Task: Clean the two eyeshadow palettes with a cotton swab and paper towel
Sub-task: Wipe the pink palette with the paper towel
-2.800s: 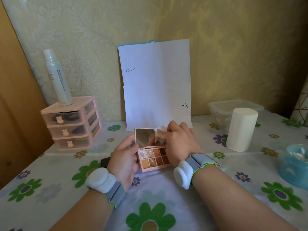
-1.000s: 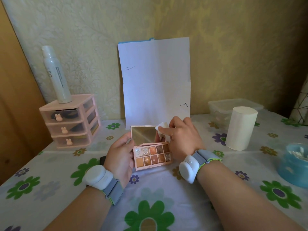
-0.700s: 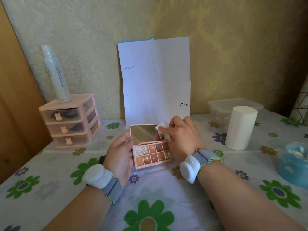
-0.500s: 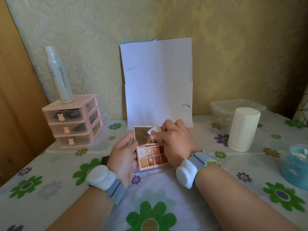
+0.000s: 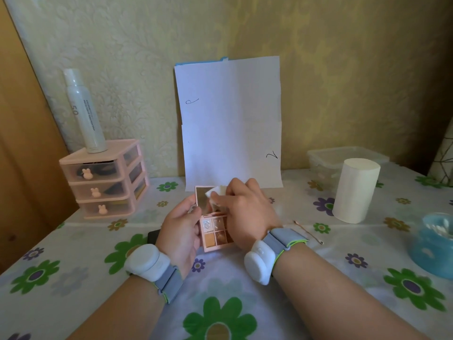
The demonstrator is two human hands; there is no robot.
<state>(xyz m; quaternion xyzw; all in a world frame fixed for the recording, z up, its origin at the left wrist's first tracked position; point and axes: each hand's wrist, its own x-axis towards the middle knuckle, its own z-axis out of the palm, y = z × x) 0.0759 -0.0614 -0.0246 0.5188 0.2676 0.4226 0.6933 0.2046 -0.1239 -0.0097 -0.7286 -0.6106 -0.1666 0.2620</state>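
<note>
Grips in the left hand [image 5: 182,229] a small pink rectangular eyeshadow palette [image 5: 212,238], curling fingers round its left end. Open, long axis left to right, mirrored lid [image 5: 201,200] upright and facing the wearer, pans nearest. Low over a white tablecloth printed with green and purple flowers [image 5: 73,266], before a yellowish patterned wall [image 5: 343,69]. Pinches in the right hand [image 5: 245,212] a folded scrap of white paper towel [image 5: 215,191] against the mirror, covering the palette's right half.
</note>
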